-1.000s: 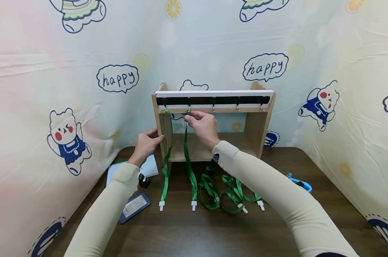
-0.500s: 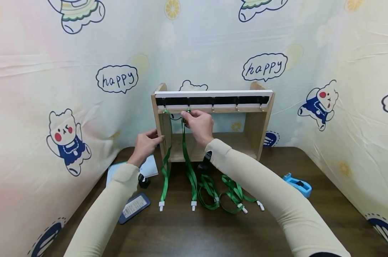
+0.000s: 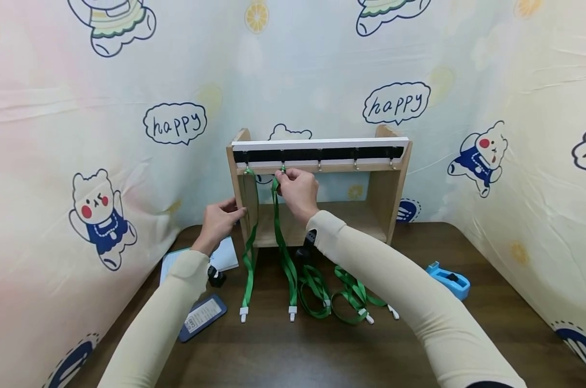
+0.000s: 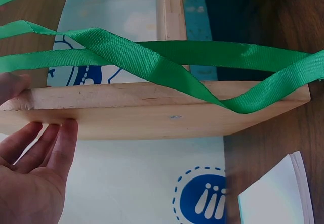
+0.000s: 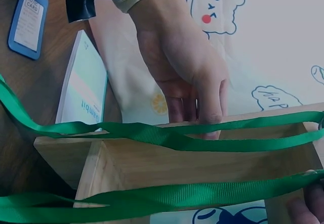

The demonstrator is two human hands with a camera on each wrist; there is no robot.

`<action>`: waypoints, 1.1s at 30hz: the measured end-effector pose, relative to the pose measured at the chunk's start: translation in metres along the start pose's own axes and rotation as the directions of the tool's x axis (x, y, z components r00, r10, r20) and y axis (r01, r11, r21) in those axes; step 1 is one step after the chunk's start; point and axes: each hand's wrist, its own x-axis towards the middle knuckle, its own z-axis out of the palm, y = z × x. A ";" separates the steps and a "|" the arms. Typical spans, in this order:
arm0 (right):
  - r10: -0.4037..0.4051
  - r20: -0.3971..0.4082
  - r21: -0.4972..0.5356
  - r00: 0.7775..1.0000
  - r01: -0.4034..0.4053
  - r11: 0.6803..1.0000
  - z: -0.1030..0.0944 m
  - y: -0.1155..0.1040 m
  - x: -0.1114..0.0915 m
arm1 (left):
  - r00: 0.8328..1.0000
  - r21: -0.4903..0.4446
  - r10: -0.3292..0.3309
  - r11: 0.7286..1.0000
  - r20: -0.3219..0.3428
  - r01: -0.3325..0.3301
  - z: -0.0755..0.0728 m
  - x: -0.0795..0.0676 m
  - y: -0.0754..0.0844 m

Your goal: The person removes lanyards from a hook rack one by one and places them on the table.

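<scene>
The right hand [image 3: 300, 194] is up at the front of a small wooden rack [image 3: 341, 215], its thumb and forefinger pinching the top of the second green lanyard [image 3: 284, 253] just under the second hook [image 3: 283, 160] from the left. From those fingertips the lanyard drops in front of the rack's shelf to a white clip [image 3: 292, 312] at its lower end, over the dark wood counter [image 3: 293, 358]. Whether its loop is fully seated on the hook cannot be told, as the fingers cover that spot. The left hand [image 3: 217, 223] grips the rack's left side panel [image 4: 121, 115], the thumb at its front edge and the other fingers, slightly apart, against its outer face. Close by that thumb, the first green lanyard [image 3: 249, 258] hangs from the leftmost hook [image 3: 246, 159]; whether thumb and ribbon touch is unclear. Well below the right hand, two looped lanyards [image 3: 314, 291] lie on the counter, and a further piece of green ribbon [image 3: 377, 302] is partly hidden by the right sleeve [image 3: 395, 280]. A blue card holder [image 3: 202, 318] and a notebook [image 3: 225, 253] lie near the left forearm, and a light-blue plastic object [image 3: 450, 280] sits at the far right.
</scene>
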 end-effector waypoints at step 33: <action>-0.056 0.154 0.236 0.986 0.018 0.972 -0.018 0.004 -0.017 | 1.000 -0.003 0.006 1.000 0.000 -0.006 0.001 0.001 -0.003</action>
